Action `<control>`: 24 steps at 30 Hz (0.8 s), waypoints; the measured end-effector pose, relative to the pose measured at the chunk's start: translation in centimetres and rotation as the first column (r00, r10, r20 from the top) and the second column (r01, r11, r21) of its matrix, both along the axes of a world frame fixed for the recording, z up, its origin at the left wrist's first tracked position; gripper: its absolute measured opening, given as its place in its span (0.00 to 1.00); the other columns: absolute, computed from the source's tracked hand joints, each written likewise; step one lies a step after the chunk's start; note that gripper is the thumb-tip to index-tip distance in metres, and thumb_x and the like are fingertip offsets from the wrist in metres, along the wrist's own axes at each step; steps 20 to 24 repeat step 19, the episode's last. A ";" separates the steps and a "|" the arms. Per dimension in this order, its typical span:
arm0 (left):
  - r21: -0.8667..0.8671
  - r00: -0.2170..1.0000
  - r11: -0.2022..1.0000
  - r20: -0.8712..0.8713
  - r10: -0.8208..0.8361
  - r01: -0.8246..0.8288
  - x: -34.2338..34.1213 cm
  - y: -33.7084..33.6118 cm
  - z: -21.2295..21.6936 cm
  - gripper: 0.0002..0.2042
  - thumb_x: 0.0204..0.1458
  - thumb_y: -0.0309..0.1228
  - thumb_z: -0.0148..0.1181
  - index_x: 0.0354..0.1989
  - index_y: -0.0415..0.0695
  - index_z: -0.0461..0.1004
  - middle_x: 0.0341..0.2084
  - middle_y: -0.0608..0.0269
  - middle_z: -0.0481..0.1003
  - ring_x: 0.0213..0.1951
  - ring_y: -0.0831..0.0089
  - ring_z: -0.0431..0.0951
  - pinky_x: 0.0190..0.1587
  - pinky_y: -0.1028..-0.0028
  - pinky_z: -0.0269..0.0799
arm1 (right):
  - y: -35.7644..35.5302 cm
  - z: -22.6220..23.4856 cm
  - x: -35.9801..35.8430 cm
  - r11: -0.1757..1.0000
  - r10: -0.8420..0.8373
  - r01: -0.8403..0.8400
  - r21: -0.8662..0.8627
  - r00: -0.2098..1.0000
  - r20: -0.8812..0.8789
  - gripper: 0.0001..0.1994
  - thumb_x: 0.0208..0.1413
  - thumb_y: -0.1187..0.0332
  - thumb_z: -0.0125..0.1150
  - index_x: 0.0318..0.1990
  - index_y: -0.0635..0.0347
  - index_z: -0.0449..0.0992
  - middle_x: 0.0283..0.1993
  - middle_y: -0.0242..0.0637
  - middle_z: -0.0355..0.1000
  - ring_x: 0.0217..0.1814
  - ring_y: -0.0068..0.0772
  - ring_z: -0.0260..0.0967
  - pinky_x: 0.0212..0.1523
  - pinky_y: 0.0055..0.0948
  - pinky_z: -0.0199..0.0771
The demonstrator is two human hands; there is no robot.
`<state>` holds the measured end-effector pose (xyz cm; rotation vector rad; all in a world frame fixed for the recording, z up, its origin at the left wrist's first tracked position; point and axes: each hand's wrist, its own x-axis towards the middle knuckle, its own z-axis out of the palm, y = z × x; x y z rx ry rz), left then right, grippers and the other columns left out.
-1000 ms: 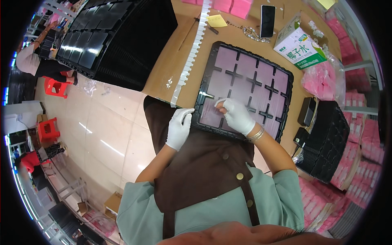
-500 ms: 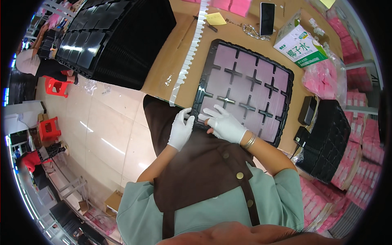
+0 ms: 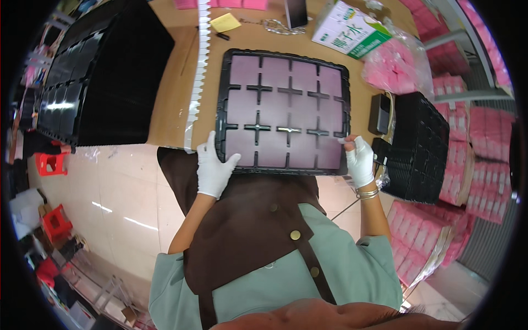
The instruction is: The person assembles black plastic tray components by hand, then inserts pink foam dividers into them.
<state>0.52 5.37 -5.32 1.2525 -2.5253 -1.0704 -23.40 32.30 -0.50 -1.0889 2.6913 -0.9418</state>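
A black plastic tray (image 3: 221, 113) lies squarely on the table before me, divided by raised cross-shaped ribs. Flat pinkish sheets (image 3: 273, 113) fill its compartments. My left hand (image 3: 215, 168), in a white glove, rests at the tray's near left corner. Its thumb is spread from the fingers, which point along the left side. At the right rim, near the front corner, is my right hand (image 3: 359, 160), with bent fingers drawn together and bare fingertips showing. Whatever lies between those fingertips, if anything, is too small to make out.
Tall stacked black trays (image 3: 118, 82) stand to the left, and another black stack (image 3: 421, 148) to the right. Behind are a white-and-green carton (image 3: 352, 30), a bag of pink packets (image 3: 396, 63), a phone (image 3: 296, 13) and a yellow note (image 3: 225, 22). A white notched strip (image 3: 199, 71) runs along the table.
My right hand has gone from the tray's near left corner to its right rim, and its fingers have bent together. My left hand stays near the left corner. The tray now appears straighter in view.
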 end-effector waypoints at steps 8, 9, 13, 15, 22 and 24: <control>-0.010 0.999 0.999 0.009 -0.054 0.054 -0.1 -0.6 -0.7 0.36 0.50 0.35 0.63 0.66 0.42 0.52 0.50 0.45 0.62 0.52 0.49 0.67 0.55 0.62 0.65 | 4.9 -2.0 3.7 0.925 0.275 -0.199 0.323 0.938 -0.212 0.20 0.46 0.60 0.65 0.45 0.62 0.75 0.47 0.40 0.74 0.55 0.46 0.68 0.62 0.50 0.60; -0.020 0.998 0.998 0.023 -0.051 0.052 -0.1 -0.6 -0.6 0.36 0.50 0.36 0.63 0.66 0.42 0.53 0.51 0.45 0.63 0.52 0.49 0.67 0.56 0.61 0.65 | 4.9 -1.9 3.7 0.928 0.271 -0.195 0.318 0.939 -0.212 0.20 0.46 0.60 0.65 0.45 0.62 0.75 0.47 0.40 0.74 0.55 0.46 0.68 0.62 0.50 0.60; 0.004 0.999 1.000 0.032 -0.023 0.023 -0.4 -0.4 -0.1 0.34 0.50 0.35 0.63 0.65 0.41 0.55 0.51 0.45 0.64 0.53 0.49 0.67 0.56 0.62 0.64 | 5.0 -1.4 4.0 0.905 0.306 -0.223 0.361 0.933 -0.190 0.18 0.47 0.62 0.64 0.44 0.62 0.75 0.48 0.36 0.74 0.58 0.42 0.67 0.66 0.56 0.50; -0.017 1.000 1.000 0.008 0.005 -0.005 -0.4 -0.3 -0.3 0.32 0.50 0.35 0.62 0.63 0.41 0.58 0.50 0.46 0.65 0.53 0.52 0.68 0.56 0.62 0.65 | 5.2 -1.3 3.7 0.885 0.361 -0.295 0.359 0.923 -0.131 0.17 0.48 0.63 0.63 0.45 0.62 0.75 0.48 0.35 0.74 0.60 0.41 0.66 0.68 0.56 0.47; 0.046 0.998 0.997 0.005 0.065 -0.065 -0.4 -0.5 -0.5 0.33 0.49 0.36 0.64 0.63 0.41 0.59 0.51 0.49 0.66 0.53 0.56 0.69 0.56 0.64 0.65 | 5.8 -1.4 1.7 0.822 0.449 -0.433 0.370 0.892 0.047 0.19 0.49 0.64 0.63 0.50 0.52 0.74 0.50 0.35 0.74 0.63 0.40 0.64 0.70 0.57 0.40; 0.046 0.998 0.997 0.005 0.065 -0.065 -0.4 -0.5 -0.5 0.33 0.49 0.36 0.64 0.63 0.41 0.59 0.51 0.49 0.66 0.53 0.56 0.69 0.56 0.64 0.65 | 5.8 -1.4 1.7 0.822 0.449 -0.433 0.370 0.892 0.047 0.19 0.49 0.64 0.63 0.50 0.52 0.74 0.50 0.35 0.74 0.63 0.40 0.64 0.70 0.57 0.40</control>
